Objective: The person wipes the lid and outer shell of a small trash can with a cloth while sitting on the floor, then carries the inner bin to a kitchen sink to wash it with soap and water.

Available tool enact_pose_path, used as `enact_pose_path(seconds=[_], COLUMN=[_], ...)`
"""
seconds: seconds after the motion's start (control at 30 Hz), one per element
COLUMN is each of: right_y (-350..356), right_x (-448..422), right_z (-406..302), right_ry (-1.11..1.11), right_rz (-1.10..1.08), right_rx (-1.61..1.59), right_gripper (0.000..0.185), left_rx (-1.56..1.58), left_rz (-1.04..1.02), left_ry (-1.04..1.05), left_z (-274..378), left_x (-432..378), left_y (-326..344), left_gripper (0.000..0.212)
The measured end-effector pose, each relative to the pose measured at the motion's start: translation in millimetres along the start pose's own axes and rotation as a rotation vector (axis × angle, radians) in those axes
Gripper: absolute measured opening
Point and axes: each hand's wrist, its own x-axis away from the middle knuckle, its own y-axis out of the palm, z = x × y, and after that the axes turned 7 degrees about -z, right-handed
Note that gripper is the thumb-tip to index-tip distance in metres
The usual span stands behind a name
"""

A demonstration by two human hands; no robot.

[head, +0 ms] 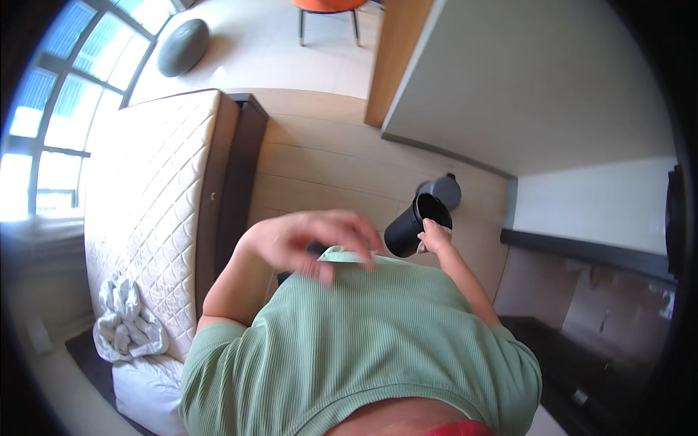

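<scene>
My right hand (436, 236) grips the rim of a black cylindrical bin (402, 231), with a pale crumpled cloth or tissue (421, 243) between hand and bin. The bin is tilted, its dark opening facing up and to the right; its inside is too dark to make out. Just beyond it on the floor is a round grey lid or bin base (447, 192). My left hand (322, 242) is raised in front of my green shirt, blurred, fingers apart, and holds nothing that I can see.
On the left lies a bare quilted mattress (158, 180) on a dark bed base (240, 158), with crumpled white bedding (128, 327) and a pillow (150, 389). A grey wall (523, 82) stands right. Farther off are a grey ball-shaped pouf (184, 47) and an orange chair (329, 5).
</scene>
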Motion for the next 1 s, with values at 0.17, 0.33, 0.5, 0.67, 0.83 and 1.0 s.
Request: enact_pose_path(seconds=[0.17, 0.33, 0.5, 0.67, 0.83, 1.0], right_y=[-45.9, -98.4, -131.4, -197.4, -274.4, -362.2], right_x=[-65.4, -113.5, -180.3, -235.0, -304.1, -382.5], right_z=[-102.5, -209.4, -284.7, -335.3, -356.3, -384.9], right_ry=[0.063, -0.026, -0.249, -0.385, -0.41, -0.555], right_rz=[-0.016, 0.119, 0.441, 0.475, 0.497, 0.449], right_rx=[0.056, 0.136, -0.099, -0.259, -0.352, -0.365], right_gripper=[0.032, 0.034, 0.034, 0.034, 0.03, 0.032], left_rx=[-0.218, -0.391, -0.296, 0.114, 0.144, -0.029], left_rz=[-0.343, -0.235, 0.048, 0.033, 0.191, 0.187], left_ry=[0.2, 0.175, 0.427, 0.721, 0.413, 0.221], left_z=[128.7, 185.4, 201.0, 196.8, 231.2, 229.4], left_x=[48.1, 99.4, 116.4, 94.7, 79.9, 39.1], left_y=[-19.5, -67.4, -134.0, -203.0, -283.0, -388.6], left_gripper=[0.028, 0.016, 0.028, 0.038, 0.049, 0.041])
